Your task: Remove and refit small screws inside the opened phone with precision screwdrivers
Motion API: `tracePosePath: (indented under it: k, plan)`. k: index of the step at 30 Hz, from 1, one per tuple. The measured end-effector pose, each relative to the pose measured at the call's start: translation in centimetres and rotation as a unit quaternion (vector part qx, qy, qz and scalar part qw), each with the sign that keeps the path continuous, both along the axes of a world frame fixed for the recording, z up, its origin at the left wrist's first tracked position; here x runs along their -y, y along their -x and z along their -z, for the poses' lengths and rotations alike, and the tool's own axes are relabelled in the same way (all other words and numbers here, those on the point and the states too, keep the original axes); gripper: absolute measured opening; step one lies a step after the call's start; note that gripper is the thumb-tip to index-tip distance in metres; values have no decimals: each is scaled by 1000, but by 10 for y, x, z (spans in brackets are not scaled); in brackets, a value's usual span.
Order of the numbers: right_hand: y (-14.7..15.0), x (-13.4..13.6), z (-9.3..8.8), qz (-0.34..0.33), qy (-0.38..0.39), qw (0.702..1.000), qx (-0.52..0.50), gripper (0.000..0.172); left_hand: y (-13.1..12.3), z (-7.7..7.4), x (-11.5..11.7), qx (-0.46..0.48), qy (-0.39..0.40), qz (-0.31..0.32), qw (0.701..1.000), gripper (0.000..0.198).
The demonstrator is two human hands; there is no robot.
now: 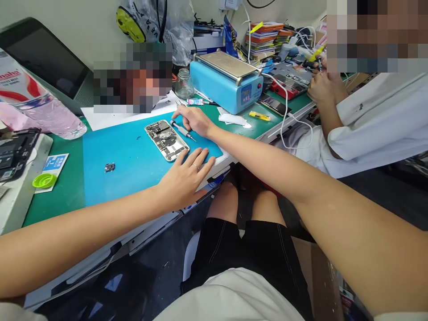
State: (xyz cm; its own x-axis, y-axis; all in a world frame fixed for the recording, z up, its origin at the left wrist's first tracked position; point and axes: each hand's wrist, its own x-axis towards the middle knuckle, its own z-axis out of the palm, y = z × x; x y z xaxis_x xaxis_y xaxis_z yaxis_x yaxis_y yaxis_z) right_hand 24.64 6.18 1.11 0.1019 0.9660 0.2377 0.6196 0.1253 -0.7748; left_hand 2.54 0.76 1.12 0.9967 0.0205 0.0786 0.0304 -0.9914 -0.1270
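Note:
An opened phone body [167, 140] with its inner parts showing lies on the blue mat [117, 147]. Beside its right edge is a slim screwdriver [181, 130], its tip toward the mat's front. My right hand [194, 119] rests just beyond and over the screwdriver, fingers bent; what its fingertips hold, if anything, is too small to make out. My left hand [185, 180] is spread at the mat's front edge, fingertips by the phone's lower end, holding nothing. A small dark component [109, 167] lies farther left on the mat.
Behind stand a blue heating machine [225, 82] and a glass jar [184, 84]. A yellow tool [260, 116] and white cable lie right, near another person's hands [323, 87]. At left are a pink bottle [58, 118] and a green cap [44, 180].

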Motion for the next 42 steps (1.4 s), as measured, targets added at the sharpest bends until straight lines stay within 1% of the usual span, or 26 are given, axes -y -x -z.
tracePosePath:
  k: [7,11,15,19,23,25,27,33,37,39,42]
  plan:
    - [0,2,-1,-1,-6,1000,9,33,0,1,1,4,-3,-3,1000,82]
    - [1,3,-2,1,-8,1000,4,37,0,0,1,-1,1,-3,1000,87]
    - [3,4,-3,6,-11,1000,-9,45,0,-1,1,-9,9,-1,1000,92]
    - [4,5,-4,11,-15,1000,-19,54,0,-2,1,-13,17,2,1000,93]
    - [3,3,-4,12,-14,999,-33,68,0,-2,2,-14,22,3,1000,95]
    - [3,2,-4,12,-13,999,-41,73,0,-2,2,-14,25,2,1000,95]
    - [2,2,-4,10,-11,999,-46,70,0,-2,2,-14,25,1,1000,95]
    - [1,4,-4,11,-1,999,-45,47,-2,-4,2,-11,22,0,1000,93]
    - [0,6,-4,23,23,999,-34,35,-2,-2,2,-3,27,3,1000,92]
    - [-1,8,-4,27,36,999,-24,31,-2,0,3,6,29,1,1000,92]
    - [-2,10,-7,20,43,999,-7,32,-2,1,6,23,20,-5,1000,91]
